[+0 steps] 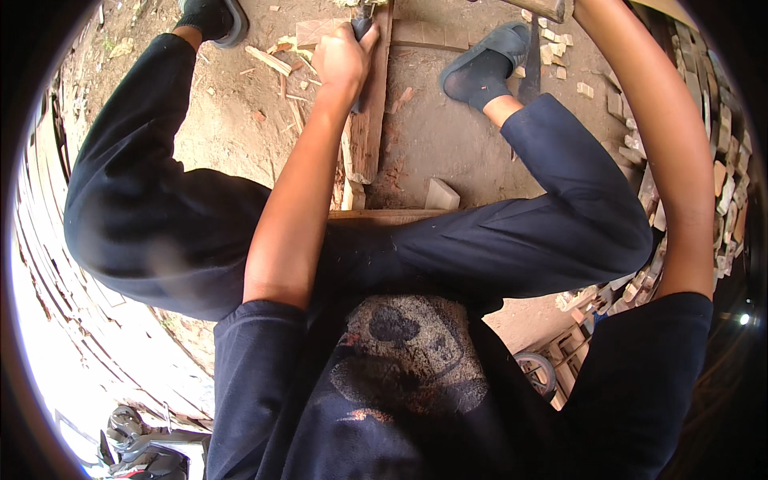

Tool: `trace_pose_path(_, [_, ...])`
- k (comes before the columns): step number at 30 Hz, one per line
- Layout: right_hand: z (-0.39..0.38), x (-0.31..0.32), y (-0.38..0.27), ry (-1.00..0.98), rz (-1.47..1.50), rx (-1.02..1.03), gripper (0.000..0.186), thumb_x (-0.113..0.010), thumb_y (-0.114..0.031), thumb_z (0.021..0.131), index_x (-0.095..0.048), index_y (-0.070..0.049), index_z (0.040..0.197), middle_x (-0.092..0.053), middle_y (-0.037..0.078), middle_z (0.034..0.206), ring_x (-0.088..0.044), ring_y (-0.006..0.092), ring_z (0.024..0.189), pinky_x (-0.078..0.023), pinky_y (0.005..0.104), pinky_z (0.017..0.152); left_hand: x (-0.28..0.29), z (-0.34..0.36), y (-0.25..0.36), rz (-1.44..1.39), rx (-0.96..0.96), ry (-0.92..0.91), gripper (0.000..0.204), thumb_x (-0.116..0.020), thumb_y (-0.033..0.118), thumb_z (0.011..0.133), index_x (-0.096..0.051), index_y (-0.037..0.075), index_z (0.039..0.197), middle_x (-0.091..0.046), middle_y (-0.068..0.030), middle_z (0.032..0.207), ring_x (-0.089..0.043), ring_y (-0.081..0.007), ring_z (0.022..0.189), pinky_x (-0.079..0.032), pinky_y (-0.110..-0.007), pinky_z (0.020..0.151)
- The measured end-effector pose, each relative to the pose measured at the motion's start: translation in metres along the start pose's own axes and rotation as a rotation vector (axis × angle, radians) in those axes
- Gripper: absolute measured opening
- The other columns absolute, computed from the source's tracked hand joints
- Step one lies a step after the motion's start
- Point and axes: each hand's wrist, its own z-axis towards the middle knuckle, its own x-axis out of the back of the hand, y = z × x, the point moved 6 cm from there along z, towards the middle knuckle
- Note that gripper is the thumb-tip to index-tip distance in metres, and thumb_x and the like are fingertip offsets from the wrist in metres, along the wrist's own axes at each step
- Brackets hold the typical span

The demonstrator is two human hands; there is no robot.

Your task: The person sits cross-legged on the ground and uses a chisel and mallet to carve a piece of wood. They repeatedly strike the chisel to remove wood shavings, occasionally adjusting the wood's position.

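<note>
My left hand (344, 60) is closed around a dark-handled tool (362, 26) at the top middle. The tool's far end is cut off by the picture's edge, so its kind cannot be told. It is over a long brown wooden beam (370, 148) lying between my legs. My right forearm (640, 72) reaches up to the top edge, and the hand itself is outside the picture. Beside that wrist, the rounded end of a thick wooden piece (550, 8) shows, mostly cut off.
A wooden board (432, 34) lies across behind the beam. Wood chips (268, 60) and small offcuts (552, 52) litter the dirt floor. Stacked wood pieces (724, 192) stand at my right. A pale wood block (442, 194) lies near my seat. My sandalled feet flank the beam.
</note>
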Motion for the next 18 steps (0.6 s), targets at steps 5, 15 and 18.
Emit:
trace_pose_path(5, [-0.015, 0.015, 0.019, 0.259, 0.261, -0.062, 0.015, -0.054, -0.008, 0.086, -0.060, 0.003, 0.094, -0.058, 0.010, 0.070, -0.057, 0.0186, 0.059, -0.049, 0.0321, 0.053, 0.003, 0.000, 0.007, 0.051, -0.015, -0.006, 0.057, -0.062, 0.054, 0.084, -0.067, -0.002, 0.078, -0.066, -0.0223, 0.072, -0.066, -0.0389, 0.070, -0.052, -0.044, 0.065])
trace_pose_path(15, [-0.029, -0.036, -0.032, -0.004, -0.091, 0.043, 0.020, -0.059, -0.009, 0.080, -0.068, 0.001, 0.094, -0.069, 0.012, 0.080, -0.061, 0.0184, 0.068, -0.049, 0.0331, 0.069, -0.004, -0.037, -0.005, -0.068, 0.001, 0.031, 0.049, -0.066, 0.051, 0.081, -0.066, 0.003, 0.092, -0.068, -0.0175, 0.074, -0.068, -0.0338, 0.067, -0.054, -0.043, 0.067])
trace_pose_path(18, [-0.043, -0.025, -0.034, 0.247, -0.085, 0.084, 0.017, -0.058, -0.008, 0.080, -0.069, 0.002, 0.088, -0.069, 0.012, 0.081, -0.061, 0.0176, 0.071, -0.049, 0.0326, 0.067, 0.008, -0.030, -0.005, -0.262, 0.111, 0.072, 0.050, -0.068, 0.048, 0.082, -0.066, -0.002, 0.078, -0.064, -0.0189, 0.064, -0.064, -0.0304, 0.057, -0.051, -0.042, 0.060])
